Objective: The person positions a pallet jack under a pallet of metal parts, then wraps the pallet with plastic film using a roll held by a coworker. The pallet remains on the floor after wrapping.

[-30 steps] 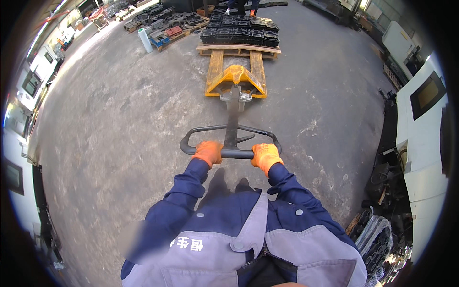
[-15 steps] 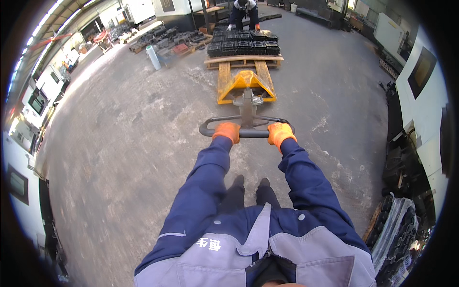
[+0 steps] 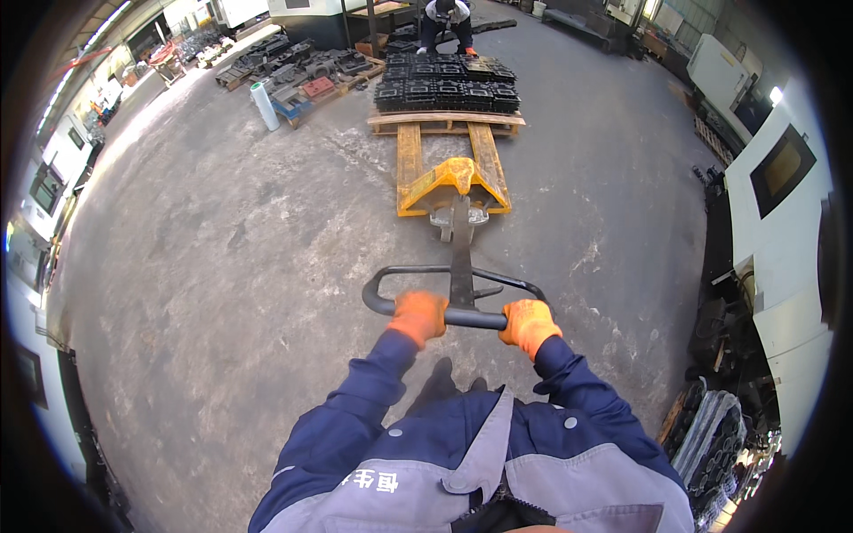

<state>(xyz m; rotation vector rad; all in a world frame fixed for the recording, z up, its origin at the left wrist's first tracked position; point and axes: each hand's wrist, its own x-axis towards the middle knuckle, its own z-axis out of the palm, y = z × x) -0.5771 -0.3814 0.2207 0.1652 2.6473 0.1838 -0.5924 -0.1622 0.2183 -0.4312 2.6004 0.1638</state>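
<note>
Both my hands wear orange gloves and grip the black loop handle (image 3: pixel 477 318) of a yellow pallet jack (image 3: pixel 455 178). My left hand (image 3: pixel 419 316) is closed round the near bar on its left side, and my right hand (image 3: pixel 530 326) round its right end. Between them the bar shows bare, with a small lever just beyond. The jack's two forks (image 3: pixel 408 151) point away from me, their far ends hidden at a wooden pallet (image 3: pixel 498 124). Stacked black metal parts (image 3: pixel 444 93) cover that pallet.
Behind the load another person (image 3: pixel 447 27) bends over it. To the far left lie low pallets of dark parts (image 3: pixel 306 71), a red block and an upright white-blue roll (image 3: pixel 265 107). White machines (image 3: pixel 786 213) line the right; a wrapped stack of black parts (image 3: pixel 711 440) stands near right.
The handle and both my hands have come nearer to my body, and my elbows are more bent. The handle stands more upright. Both hands keep their grip.
</note>
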